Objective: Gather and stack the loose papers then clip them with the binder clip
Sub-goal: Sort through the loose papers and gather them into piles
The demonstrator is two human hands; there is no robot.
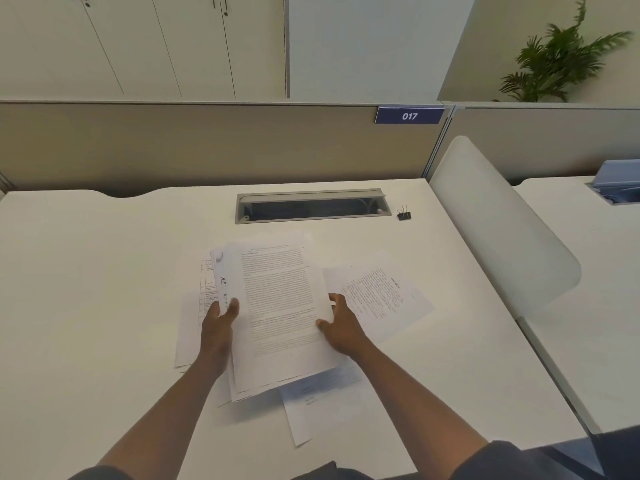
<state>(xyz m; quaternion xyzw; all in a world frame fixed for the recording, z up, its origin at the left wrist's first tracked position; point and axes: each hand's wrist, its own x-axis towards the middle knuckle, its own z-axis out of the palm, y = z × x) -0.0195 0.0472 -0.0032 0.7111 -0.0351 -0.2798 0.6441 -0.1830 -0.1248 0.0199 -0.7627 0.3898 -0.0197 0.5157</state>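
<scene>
A loose stack of printed papers (277,299) is held above the white desk (104,271). My left hand (220,323) grips its left edge, thumb on top. My right hand (341,325) grips its right edge. One printed sheet (384,296) lies flat to the right of the stack. Another sheet (322,407) lies under the stack's near end, and more sheets (188,327) show on the left beneath my left hand. A black binder clip (403,213) stands far right, beside the cable slot, well apart from both hands.
A grey cable slot (310,206) is set into the desk behind the papers. A beige partition (207,143) with a blue "017" label (409,116) bounds the far edge. A frosted divider (502,230) stands on the right, with a neighbouring desk and a blue object (620,183) beyond.
</scene>
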